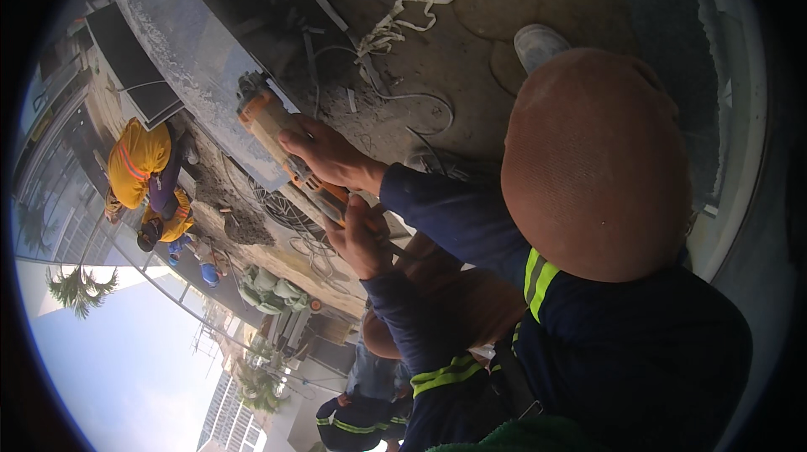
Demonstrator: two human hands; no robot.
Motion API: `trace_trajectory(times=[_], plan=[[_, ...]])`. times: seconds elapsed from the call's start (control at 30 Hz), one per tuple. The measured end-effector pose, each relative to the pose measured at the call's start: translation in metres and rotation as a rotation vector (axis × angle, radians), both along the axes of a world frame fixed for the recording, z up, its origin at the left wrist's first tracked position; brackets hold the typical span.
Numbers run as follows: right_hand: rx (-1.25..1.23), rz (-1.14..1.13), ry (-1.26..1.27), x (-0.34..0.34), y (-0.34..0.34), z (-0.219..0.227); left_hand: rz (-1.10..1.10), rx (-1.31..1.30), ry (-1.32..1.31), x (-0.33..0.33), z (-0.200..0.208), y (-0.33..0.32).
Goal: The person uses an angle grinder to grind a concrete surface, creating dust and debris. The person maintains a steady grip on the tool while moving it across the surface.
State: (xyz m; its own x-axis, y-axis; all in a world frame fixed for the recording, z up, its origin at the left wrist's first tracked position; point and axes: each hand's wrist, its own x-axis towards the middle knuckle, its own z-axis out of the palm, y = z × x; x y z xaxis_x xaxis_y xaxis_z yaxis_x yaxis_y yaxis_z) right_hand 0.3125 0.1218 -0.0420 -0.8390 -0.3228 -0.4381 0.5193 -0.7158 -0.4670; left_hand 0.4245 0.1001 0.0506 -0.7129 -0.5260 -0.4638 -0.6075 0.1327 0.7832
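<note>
An orange and black angle grinder [273,126] lies slantwise between my two hands, its dark metal head against the edge of a long pale grey slab [172,19]. My right hand [330,154] is closed round the middle of its body. Farther back, my left hand [361,240] grips the rear end, where a dark cord seems to come off. I cannot make out the grinder's disc or whether it is turning. Both my sleeves are dark blue with yellow reflective bands. A large brown rounded shape [597,166], apparently my trousered knee, rises at the right.
A tangled pale strap [408,23], loose strips and a thin cable lie on the dirt. A shoe [538,45] stands beyond the knee. Coiled wires [294,212] lie beside the slab. Workers in yellow [139,162] crouch at left; another person in dark clothing [361,423] is below.
</note>
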Motion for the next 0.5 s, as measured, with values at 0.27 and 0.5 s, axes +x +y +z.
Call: trace_trajectory(times=[0.27,0.5], plan=[[0.028,0.013,0.003,-0.003,0.004,0.000,0.028,0.002,0.011,-0.004,-0.001,0.002],[-0.045,0.027,0.005,-0.012,0.001,0.000,0.030,-0.014,-0.004,-0.009,0.000,-0.003]])
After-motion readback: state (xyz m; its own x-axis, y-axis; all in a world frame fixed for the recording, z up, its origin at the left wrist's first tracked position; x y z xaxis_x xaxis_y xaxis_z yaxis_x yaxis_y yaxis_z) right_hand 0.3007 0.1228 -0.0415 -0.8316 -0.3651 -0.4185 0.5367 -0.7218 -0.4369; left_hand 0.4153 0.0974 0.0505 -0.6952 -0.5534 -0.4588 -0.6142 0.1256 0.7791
